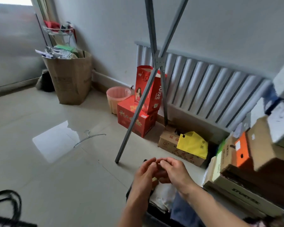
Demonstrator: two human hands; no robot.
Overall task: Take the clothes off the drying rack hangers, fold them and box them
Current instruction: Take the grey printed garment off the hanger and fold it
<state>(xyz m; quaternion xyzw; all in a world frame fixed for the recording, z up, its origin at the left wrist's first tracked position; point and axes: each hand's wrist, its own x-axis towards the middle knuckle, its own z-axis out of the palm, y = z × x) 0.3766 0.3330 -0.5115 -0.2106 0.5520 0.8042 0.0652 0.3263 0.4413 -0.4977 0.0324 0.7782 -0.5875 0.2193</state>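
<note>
Above the dark box (129,194) holding folded clothes (164,195), left hand (144,174) and right hand (174,172) meet, fingers loosely curved, holding nothing visible. Boxing seems done; next garment must come from the rack (138,110).

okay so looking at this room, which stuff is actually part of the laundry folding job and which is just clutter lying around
Job: drying rack legs; bare wire hanger on the floor; folded clothes in the dark box beneath both hands, left hand, right hand.

Clutter: red cartons, pink bin, yellow bag, stacked cardboard boxes.
</note>
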